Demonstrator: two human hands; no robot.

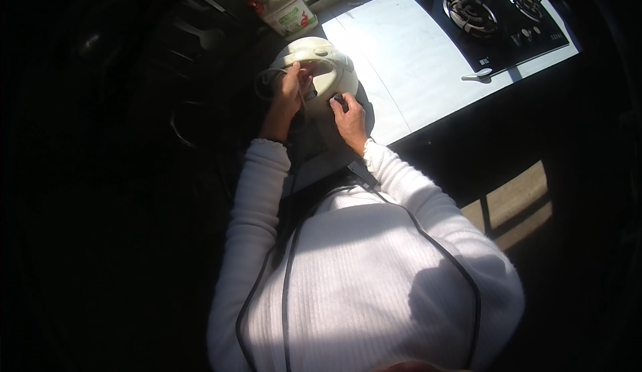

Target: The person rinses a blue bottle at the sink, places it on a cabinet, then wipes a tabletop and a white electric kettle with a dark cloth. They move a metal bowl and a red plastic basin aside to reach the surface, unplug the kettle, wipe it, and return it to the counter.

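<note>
A cream-coloured rounded kitchen appliance with a carrying handle [339, 63], possibly a rice cooker, stands on the counter before me. My left hand [289, 90] is at the left side of its handle, with a pale cord [302, 102] hanging along the fingers; whether the fingers close on the handle or only on the cord, I cannot tell. On the appliance's near right side, the thumb and fingertips of my right hand [349, 116] pinch a small dark part [340, 100], which looks like a knob or plug. The near lower side of the appliance lies in shadow.
Behind the appliance stands a white plastic jug [292, 18] with a label and a red cap. A black two-burner gas hob [494, 26] is set in the white countertop [386, 66] at the right. Near its front edge lies a white spoon [477, 75]. Dim utensils [210, 38] show at the left.
</note>
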